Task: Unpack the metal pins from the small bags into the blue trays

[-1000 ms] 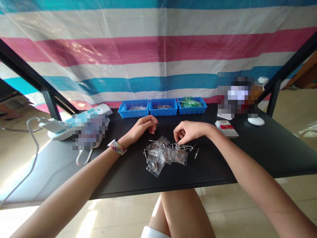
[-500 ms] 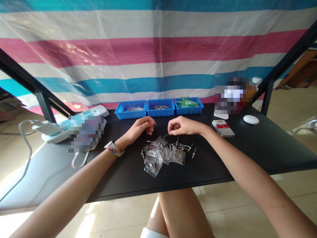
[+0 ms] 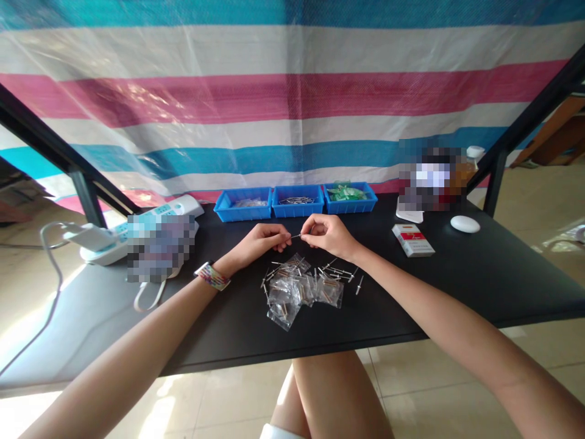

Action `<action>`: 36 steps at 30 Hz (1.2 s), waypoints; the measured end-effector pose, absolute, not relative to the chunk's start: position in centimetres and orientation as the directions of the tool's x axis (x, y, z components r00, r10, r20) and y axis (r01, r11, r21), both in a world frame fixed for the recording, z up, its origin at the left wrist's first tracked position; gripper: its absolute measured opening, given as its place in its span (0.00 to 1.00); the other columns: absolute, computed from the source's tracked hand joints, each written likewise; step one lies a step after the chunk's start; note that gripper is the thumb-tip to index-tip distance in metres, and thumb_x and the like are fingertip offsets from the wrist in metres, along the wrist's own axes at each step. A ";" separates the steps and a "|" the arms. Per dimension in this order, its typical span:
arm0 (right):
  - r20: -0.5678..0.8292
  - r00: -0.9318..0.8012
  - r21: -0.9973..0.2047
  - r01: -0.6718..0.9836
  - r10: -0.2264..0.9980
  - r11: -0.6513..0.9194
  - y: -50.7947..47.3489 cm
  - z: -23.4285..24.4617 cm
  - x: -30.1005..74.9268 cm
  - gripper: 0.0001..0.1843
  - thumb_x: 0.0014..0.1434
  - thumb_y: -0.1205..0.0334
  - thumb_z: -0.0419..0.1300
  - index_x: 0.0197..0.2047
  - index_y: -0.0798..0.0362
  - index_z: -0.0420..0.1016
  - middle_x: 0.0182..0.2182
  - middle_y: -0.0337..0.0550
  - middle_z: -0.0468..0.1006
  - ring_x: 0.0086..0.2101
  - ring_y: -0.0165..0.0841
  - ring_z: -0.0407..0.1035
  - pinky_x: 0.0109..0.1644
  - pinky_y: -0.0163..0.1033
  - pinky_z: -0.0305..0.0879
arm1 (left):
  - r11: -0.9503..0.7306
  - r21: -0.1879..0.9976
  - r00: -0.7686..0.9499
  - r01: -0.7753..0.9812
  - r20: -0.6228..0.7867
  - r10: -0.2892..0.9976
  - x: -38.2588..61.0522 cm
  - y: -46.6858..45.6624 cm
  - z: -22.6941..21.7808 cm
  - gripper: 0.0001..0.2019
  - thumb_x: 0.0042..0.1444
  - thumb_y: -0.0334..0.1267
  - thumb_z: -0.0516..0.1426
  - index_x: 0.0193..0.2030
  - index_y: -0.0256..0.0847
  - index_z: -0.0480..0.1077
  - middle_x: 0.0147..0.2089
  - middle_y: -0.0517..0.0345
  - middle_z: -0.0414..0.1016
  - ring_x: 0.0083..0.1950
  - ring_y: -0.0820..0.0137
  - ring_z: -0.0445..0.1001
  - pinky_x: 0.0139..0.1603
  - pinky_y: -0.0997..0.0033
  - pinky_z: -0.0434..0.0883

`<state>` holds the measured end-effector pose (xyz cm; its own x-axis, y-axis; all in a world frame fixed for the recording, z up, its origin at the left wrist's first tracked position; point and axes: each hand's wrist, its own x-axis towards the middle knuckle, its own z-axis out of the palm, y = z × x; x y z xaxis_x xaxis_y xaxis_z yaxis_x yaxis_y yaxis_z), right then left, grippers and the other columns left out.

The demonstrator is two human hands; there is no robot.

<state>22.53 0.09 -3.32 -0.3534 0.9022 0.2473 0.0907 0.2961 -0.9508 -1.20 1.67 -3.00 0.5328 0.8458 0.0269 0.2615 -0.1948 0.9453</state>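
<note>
A thin metal pop rivet spans the small gap between my two hands, above the table behind the pile. My right hand pinches its right end between thumb and forefinger. At the other end, the fingertips of my left hand close on it; whatever else lies inside the curled fingers is hidden. In front of my hands, loose pop rivets lie scattered around several small clear plastic bags with brownish, rod-like pieces in them.
Behind my hands stand three blue bins: one with clear packets, one with metal pins, one with green packets. A power strip is left; a cigarette pack and a white oval object are right.
My right hand has moved left with the rivet, up to my left hand. My left fingers have come onto the rivet's free end. The view has shifted slightly.
</note>
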 end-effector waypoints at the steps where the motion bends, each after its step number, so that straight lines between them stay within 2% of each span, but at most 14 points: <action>1: 0.233 -0.358 -0.958 0.076 0.904 0.276 0.0 -3.3 22.5 0.11 0.52 0.57 0.71 0.34 0.53 0.76 0.25 0.37 0.76 0.24 0.30 0.71 0.27 0.34 0.66 | -0.195 0.946 0.520 0.258 0.034 0.854 -1.2 1.6 -2.9 0.19 0.59 0.54 0.64 0.33 0.38 0.77 0.28 0.57 0.75 0.30 0.71 0.72 0.33 0.72 0.68; 10: 0.194 -0.331 -0.981 -0.085 0.923 0.176 0.4 -3.8 22.3 0.14 0.51 0.55 0.72 0.33 0.53 0.73 0.26 0.35 0.75 0.23 0.29 0.72 0.25 0.34 0.72 | -0.157 0.969 0.471 0.192 0.049 0.881 -0.7 1.0 -2.2 0.18 0.52 0.50 0.69 0.34 0.38 0.73 0.29 0.61 0.73 0.29 0.73 0.72 0.31 0.74 0.67; 16: 0.226 -0.297 -0.974 -0.077 0.928 0.212 0.1 -3.7 22.1 0.14 0.50 0.57 0.72 0.32 0.52 0.72 0.25 0.35 0.73 0.24 0.29 0.72 0.27 0.34 0.72 | -0.142 0.970 0.472 0.196 0.034 0.881 -0.8 1.1 -2.5 0.18 0.58 0.53 0.64 0.35 0.38 0.73 0.30 0.58 0.75 0.30 0.71 0.73 0.32 0.73 0.68; 23: 0.263 -0.274 -0.964 -0.039 0.925 0.262 0.1 -4.0 22.1 0.11 0.52 0.58 0.71 0.33 0.52 0.73 0.26 0.36 0.75 0.25 0.30 0.73 0.28 0.35 0.72 | -0.147 0.966 0.511 0.214 0.018 0.859 -1.1 1.5 -2.9 0.17 0.60 0.52 0.63 0.36 0.37 0.75 0.30 0.57 0.76 0.30 0.71 0.73 0.33 0.72 0.67; 28: 0.248 -0.287 -0.969 -0.080 0.925 0.235 0.2 -4.0 22.1 0.11 0.53 0.58 0.71 0.34 0.53 0.74 0.27 0.35 0.74 0.24 0.28 0.72 0.27 0.34 0.71 | -0.149 0.970 0.506 0.190 0.033 0.862 -1.1 1.4 -2.8 0.16 0.58 0.50 0.65 0.35 0.37 0.74 0.30 0.58 0.75 0.30 0.72 0.72 0.33 0.73 0.67; 36: 0.197 -0.314 -0.976 -0.153 0.929 0.155 0.2 -3.8 22.1 0.11 0.52 0.61 0.70 0.33 0.53 0.72 0.24 0.32 0.73 0.21 0.28 0.72 0.25 0.34 0.72 | -0.157 0.971 0.495 0.177 0.050 0.867 -0.9 1.3 -2.6 0.17 0.54 0.49 0.69 0.35 0.37 0.73 0.29 0.61 0.73 0.29 0.73 0.72 0.32 0.74 0.67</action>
<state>22.07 0.18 -3.81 -0.3141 0.9288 0.1965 -0.1526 0.1549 -0.9761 -0.91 1.28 -2.61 0.4950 0.8674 0.0503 0.1772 -0.1574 0.9715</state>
